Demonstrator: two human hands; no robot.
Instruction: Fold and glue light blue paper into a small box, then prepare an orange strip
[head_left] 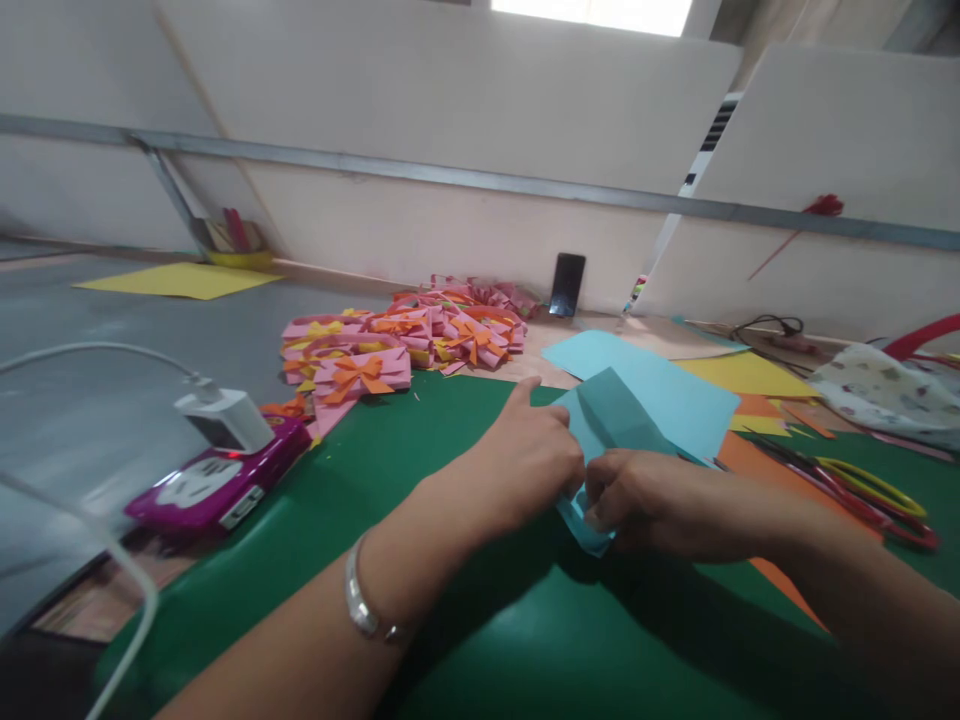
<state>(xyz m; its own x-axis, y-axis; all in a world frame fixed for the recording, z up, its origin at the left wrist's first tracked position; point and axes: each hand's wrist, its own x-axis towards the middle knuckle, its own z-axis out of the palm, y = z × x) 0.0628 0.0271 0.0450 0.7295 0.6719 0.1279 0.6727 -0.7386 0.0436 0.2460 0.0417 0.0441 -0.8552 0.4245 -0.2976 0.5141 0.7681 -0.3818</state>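
A folded piece of light blue paper [611, 405] is held between my two hands above the green mat [465, 420]. My left hand [529, 455] is closed on its left edge, with the thumb sticking up. From the right, my right hand [645, 500] pinches the lower part, where the paper is bent into a narrow fold. My fingertips meet there and cover part of the crease. Behind the folded piece lies a flat light blue sheet [660, 385].
Small pink paper bags with bows [465, 330] are heaped at the back. A phone [567, 284] leans on the wall. Scissors [862, 490] lie on orange paper [780, 480] at right. At left are a purple power strip [225, 475] with a white charger [225, 418] and yellow paper [180, 281].
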